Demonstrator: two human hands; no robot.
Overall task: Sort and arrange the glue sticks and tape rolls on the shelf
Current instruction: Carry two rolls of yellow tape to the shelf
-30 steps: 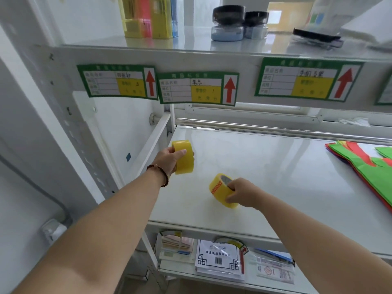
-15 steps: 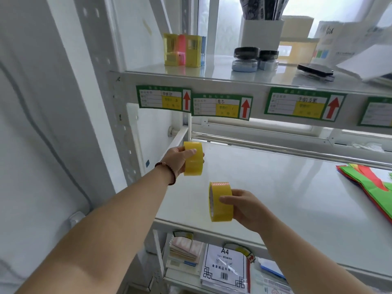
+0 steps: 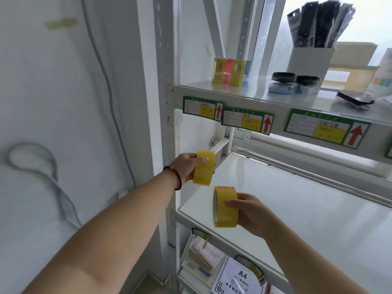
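Note:
My left hand (image 3: 187, 166) grips a yellow tape roll (image 3: 204, 170), held upright in the air at the left end of the white middle shelf (image 3: 297, 200). My right hand (image 3: 250, 213) holds a second yellow tape roll (image 3: 226, 206) with a red-patterned core edge, just in front of that shelf's front rim. Both rolls are off the shelf surface. On the upper shelf (image 3: 244, 92) stand yellow and pink boxes (image 3: 230, 71) at the left and dark tape rolls (image 3: 284, 76) on pale blue ones further right.
Green price labels (image 3: 247, 122) with red arrows line the upper shelf's front edge. A white holder (image 3: 309, 62) with dark packets stands behind the dark rolls. A black clip-like item (image 3: 354, 100) lies at right. Paper packs and an A4 pack (image 3: 237, 279) fill the lower shelf. A wall with cables is left.
The view has tilted up, showing more of the upper shelf. My right hand has lifted its tape roll off the middle shelf and turned it upright; my left hand keeps its roll raised.

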